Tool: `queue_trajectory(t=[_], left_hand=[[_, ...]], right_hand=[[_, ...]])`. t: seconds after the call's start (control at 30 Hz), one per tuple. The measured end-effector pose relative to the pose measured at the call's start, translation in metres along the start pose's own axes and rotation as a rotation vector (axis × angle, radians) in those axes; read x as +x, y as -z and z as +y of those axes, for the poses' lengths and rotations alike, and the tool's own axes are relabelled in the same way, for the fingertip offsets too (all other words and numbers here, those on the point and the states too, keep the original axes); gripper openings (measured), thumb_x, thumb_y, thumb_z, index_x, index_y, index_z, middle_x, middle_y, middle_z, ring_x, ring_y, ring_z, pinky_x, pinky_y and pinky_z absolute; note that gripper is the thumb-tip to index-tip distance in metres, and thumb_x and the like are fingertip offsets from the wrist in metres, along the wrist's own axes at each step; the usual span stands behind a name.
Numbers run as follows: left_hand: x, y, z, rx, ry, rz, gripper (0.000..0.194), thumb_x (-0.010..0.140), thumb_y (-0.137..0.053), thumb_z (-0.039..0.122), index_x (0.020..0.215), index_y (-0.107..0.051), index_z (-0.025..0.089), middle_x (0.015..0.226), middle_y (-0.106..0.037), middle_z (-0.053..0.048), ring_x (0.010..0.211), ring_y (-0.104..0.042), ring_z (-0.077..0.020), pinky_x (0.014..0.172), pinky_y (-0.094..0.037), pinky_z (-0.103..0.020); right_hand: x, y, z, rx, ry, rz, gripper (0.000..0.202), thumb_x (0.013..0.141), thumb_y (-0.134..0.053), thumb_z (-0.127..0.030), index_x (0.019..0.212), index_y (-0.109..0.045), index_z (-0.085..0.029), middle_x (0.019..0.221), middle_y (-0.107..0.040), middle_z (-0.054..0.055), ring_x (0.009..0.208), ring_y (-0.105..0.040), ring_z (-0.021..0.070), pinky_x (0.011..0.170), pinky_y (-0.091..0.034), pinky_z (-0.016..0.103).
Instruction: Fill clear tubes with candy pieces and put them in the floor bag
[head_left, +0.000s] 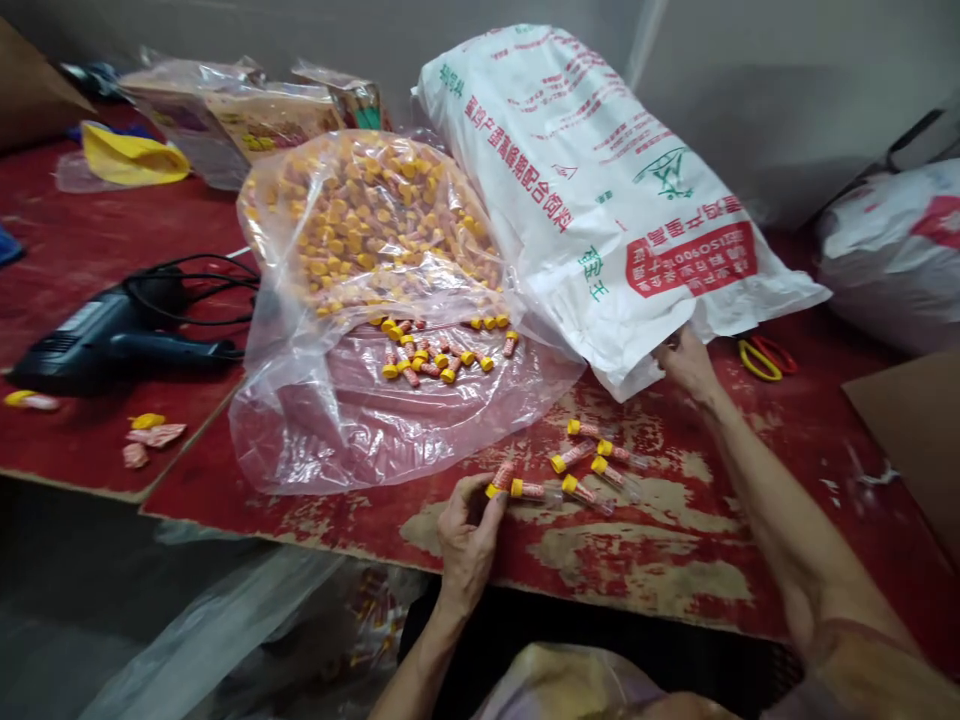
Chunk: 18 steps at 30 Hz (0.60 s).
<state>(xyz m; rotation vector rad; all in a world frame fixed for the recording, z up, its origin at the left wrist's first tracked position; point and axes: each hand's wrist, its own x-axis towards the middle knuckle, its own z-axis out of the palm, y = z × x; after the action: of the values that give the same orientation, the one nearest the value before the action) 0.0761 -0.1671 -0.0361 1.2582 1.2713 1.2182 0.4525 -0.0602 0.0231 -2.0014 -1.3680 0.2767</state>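
Note:
Near the table's front edge, my left hand (471, 535) pinches a small yellow-capped tube (502, 478) between thumb and fingers. My right hand (684, 366) is at the lower edge of a large white printed sack (585, 180); its fingertips are partly hidden by the sack's edge, and what they hold cannot be made out. Between the hands lie several yellow-capped tubes in clear sleeves (574, 456). A clear plastic bag (322, 420), full of similar small tubes, lies open towards the front, with some tubes loose on its mouth.
A dark heat gun (112, 335) with its cable lies on the red table (315, 530) at the left, near a few loose pieces (154, 432). Packed pouches (270, 115) stand behind. Scissors (765, 358), a white bundle (896, 255) and cardboard (911, 430) are at the right.

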Motion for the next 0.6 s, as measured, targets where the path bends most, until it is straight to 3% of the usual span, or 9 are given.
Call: queue_trajectory(t=[0.1,0.17,0.23,0.33,0.43,0.53,0.6], left_hand=[[-0.001,-0.006,0.005,-0.155,0.04,0.023,0.031,0.074,-0.072,0.036,0.098,-0.059,0.02,0.087,-0.066,-0.002,0.074,-0.064,-0.0134,0.067,-0.054,-0.024],[-0.005,-0.013,0.014,-0.182,0.036,-0.044,0.026,0.075,-0.071,0.035,0.094,-0.062,0.02,0.087,-0.066,-0.003,0.076,-0.065,-0.0138,0.07,-0.054,-0.026],[-0.011,-0.021,0.026,-0.158,0.021,-0.138,0.02,0.077,-0.069,0.033,0.091,-0.065,0.019,0.087,-0.065,-0.003,0.078,-0.065,-0.0144,0.072,-0.054,-0.027],[-0.019,-0.031,0.039,-0.118,-0.033,-0.207,0.017,0.079,-0.067,0.031,0.091,-0.07,0.019,0.086,-0.066,-0.004,0.078,-0.064,-0.0144,0.071,-0.053,-0.026],[-0.027,-0.035,0.043,-0.077,-0.089,-0.209,0.016,0.081,-0.065,0.029,0.091,-0.073,0.02,0.09,-0.069,-0.005,0.085,-0.065,-0.0161,0.08,-0.053,-0.028],[-0.038,-0.035,0.042,-0.061,-0.022,-0.169,0.027,0.084,-0.059,0.028,0.108,-0.07,0.022,0.104,-0.071,-0.007,0.097,-0.066,-0.0189,0.088,-0.052,-0.032],[-0.046,-0.036,0.04,-0.047,0.033,-0.172,0.034,0.086,-0.054,0.026,0.118,-0.065,0.021,0.11,-0.07,-0.008,0.104,-0.065,-0.0204,0.09,-0.052,-0.033]], right_hand=[[-0.065,0.008,-0.013,0.465,-0.139,-0.01,0.027,0.074,-0.054,-0.031,0.097,-0.048,-0.019,0.078,-0.059,0.0,0.058,-0.056,0.0133,0.058,-0.05,0.029],[-0.11,0.009,-0.031,0.688,-0.183,-0.12,0.03,0.072,-0.057,-0.031,0.099,-0.049,-0.022,0.079,-0.06,-0.001,0.059,-0.058,0.0131,0.061,-0.052,0.03],[-0.148,0.007,-0.051,0.752,-0.196,-0.268,0.033,0.073,-0.062,-0.031,0.102,-0.052,-0.023,0.083,-0.061,0.0,0.066,-0.061,0.014,0.068,-0.053,0.031],[-0.187,0.0,-0.076,0.73,-0.155,-0.45,0.028,0.075,-0.065,-0.035,0.098,-0.055,-0.021,0.087,-0.063,0.002,0.075,-0.062,0.0157,0.07,-0.052,0.031],[-0.202,-0.008,-0.087,0.656,-0.025,-0.559,0.024,0.08,-0.061,-0.038,0.095,-0.056,-0.02,0.09,-0.063,0.003,0.074,-0.06,0.0151,0.066,-0.051,0.028],[-0.209,-0.016,-0.09,0.463,0.21,-0.562,0.019,0.088,-0.052,-0.035,0.101,-0.058,-0.021,0.094,-0.064,0.005,0.081,-0.06,0.0165,0.071,-0.05,0.029],[-0.216,-0.023,-0.091,0.316,0.398,-0.489,0.021,0.092,-0.047,-0.03,0.106,-0.059,-0.02,0.099,-0.065,0.007,0.089,-0.06,0.0187,0.079,-0.05,0.032]])
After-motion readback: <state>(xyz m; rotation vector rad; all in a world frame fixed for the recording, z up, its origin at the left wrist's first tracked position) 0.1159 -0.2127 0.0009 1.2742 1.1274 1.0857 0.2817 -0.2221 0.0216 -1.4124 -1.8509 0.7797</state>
